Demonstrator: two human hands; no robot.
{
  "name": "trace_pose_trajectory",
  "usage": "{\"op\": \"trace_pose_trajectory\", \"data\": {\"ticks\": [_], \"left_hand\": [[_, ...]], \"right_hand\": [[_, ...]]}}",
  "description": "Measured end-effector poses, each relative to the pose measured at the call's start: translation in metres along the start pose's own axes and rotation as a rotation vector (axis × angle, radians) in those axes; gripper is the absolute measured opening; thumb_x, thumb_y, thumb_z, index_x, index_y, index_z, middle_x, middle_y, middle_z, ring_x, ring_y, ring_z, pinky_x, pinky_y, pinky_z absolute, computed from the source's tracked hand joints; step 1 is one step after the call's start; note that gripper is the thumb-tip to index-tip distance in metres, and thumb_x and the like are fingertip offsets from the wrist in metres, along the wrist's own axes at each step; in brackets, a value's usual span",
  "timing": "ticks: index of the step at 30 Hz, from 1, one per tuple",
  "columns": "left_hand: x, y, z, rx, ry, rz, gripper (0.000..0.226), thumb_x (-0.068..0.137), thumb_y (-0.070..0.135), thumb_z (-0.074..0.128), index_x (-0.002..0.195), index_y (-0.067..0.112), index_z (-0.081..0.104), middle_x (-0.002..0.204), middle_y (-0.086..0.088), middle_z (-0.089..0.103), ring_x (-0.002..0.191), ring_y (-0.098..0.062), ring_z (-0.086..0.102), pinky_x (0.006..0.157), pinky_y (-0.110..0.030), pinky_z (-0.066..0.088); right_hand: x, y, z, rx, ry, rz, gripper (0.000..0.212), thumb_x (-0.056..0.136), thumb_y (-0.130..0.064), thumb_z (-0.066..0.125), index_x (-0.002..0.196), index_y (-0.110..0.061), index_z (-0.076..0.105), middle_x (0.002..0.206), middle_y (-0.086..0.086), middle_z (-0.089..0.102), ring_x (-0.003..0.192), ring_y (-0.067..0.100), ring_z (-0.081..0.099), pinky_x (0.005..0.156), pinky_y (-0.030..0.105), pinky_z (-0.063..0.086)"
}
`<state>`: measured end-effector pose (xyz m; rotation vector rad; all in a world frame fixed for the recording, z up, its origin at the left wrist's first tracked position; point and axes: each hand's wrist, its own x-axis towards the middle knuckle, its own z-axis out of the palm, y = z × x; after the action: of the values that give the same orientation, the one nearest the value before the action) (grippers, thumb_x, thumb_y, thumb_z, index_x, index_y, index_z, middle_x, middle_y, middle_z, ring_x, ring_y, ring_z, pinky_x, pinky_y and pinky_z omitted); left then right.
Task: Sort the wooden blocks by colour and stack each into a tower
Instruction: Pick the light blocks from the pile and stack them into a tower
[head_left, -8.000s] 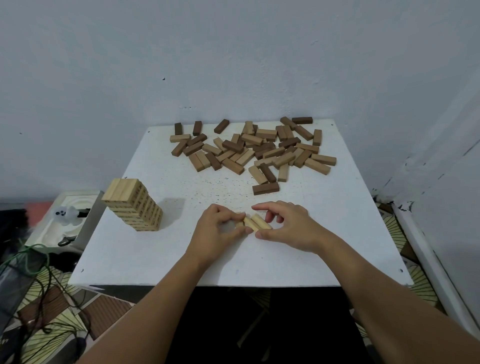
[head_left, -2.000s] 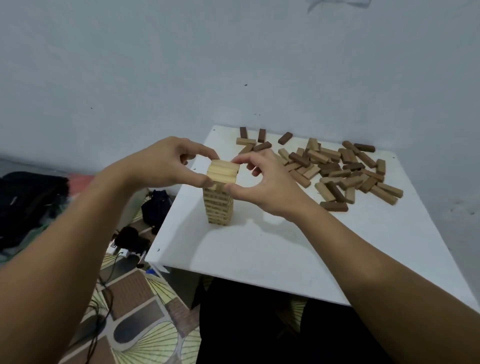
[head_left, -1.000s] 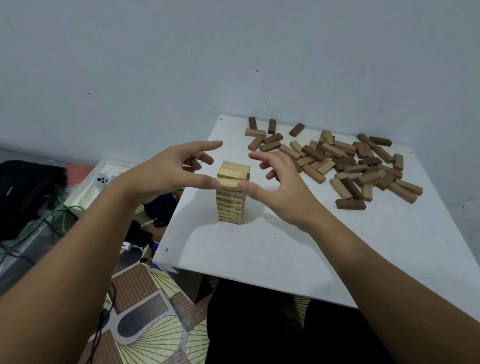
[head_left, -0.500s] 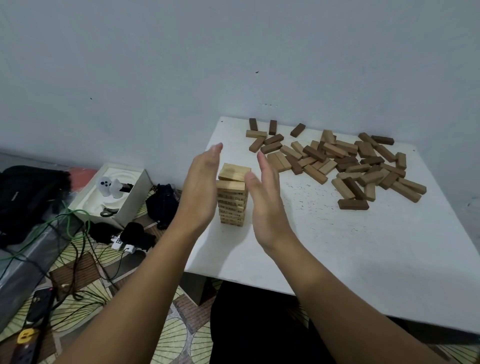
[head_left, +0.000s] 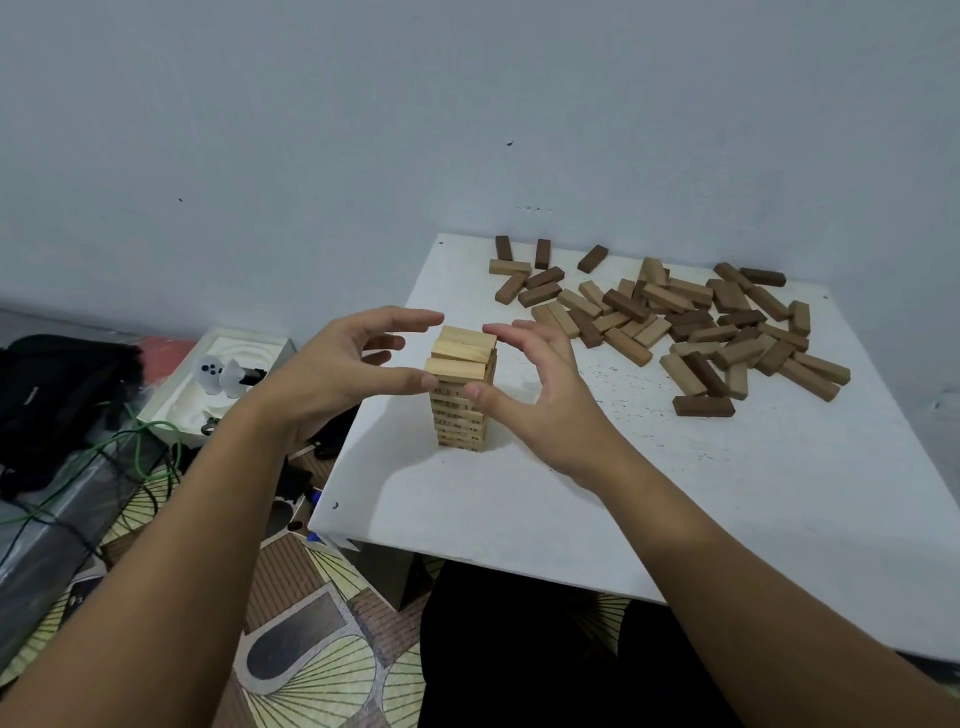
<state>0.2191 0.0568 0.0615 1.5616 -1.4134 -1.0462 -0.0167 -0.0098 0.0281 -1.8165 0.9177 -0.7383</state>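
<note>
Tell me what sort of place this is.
Probably a room in a home, not a workshop: a small white table pushed against a plain painted wall, patterned flooring below, and bags and cables lying loose on the floor.

The pale block tower stands near the table's left edge, and a pile of loose blocks crowds the far right corner. Between them and along the near edge lies bare tabletop.

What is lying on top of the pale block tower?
Three pale blocks lie side by side on top of the tower, the nearest one jutting left. Nothing lies on them. The layers beneath are covered.
</note>
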Motion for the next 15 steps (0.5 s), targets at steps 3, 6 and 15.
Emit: {"op": "trace_pose_trajectory", "data": {"ticks": [3, 6, 15], "left_hand": [[0.001, 0.001, 0.002, -0.006, 0.008, -0.007, 0.059, 0.074, 0.029, 0.090, 0.128, 0.044, 0.070, 0.136, 0.017, 0.064, 0.130, -0.005, 0.053, 0.115, -0.036, 0.041], [0.004, -0.001, 0.003, 0.008, 0.021, -0.001, 0.061, 0.074, 0.031, 0.092, 0.129, 0.046, 0.069, 0.135, 0.017, 0.064, 0.130, -0.006, 0.053, 0.115, -0.037, 0.041], [0.015, -0.003, 0.021, -0.425, 0.236, -0.067, 0.071, 0.085, 0.068, 0.057, 0.142, 0.026, 0.059, 0.138, 0.007, 0.066, 0.132, -0.007, 0.057, 0.116, -0.035, 0.039]], "right_hand": [[0.001, 0.001, -0.001, 0.009, 0.006, -0.001, 0.056, 0.090, -0.041, 0.077, 0.140, -0.045, 0.052, 0.148, -0.018, 0.031, 0.134, -0.016, 0.029, 0.094, 0.004, 0.026], [0.001, 0.001, -0.001, 0.012, -0.004, 0.006, 0.057, 0.091, -0.042, 0.076, 0.142, -0.046, 0.051, 0.148, -0.019, 0.031, 0.135, -0.013, 0.030, 0.092, 0.004, 0.027], [-0.001, 0.000, 0.017, 0.319, 0.135, 0.063, 0.058, 0.103, -0.058, 0.042, 0.158, -0.043, 0.029, 0.159, -0.027, 0.027, 0.130, -0.023, 0.030, 0.097, 0.008, 0.025]]}}
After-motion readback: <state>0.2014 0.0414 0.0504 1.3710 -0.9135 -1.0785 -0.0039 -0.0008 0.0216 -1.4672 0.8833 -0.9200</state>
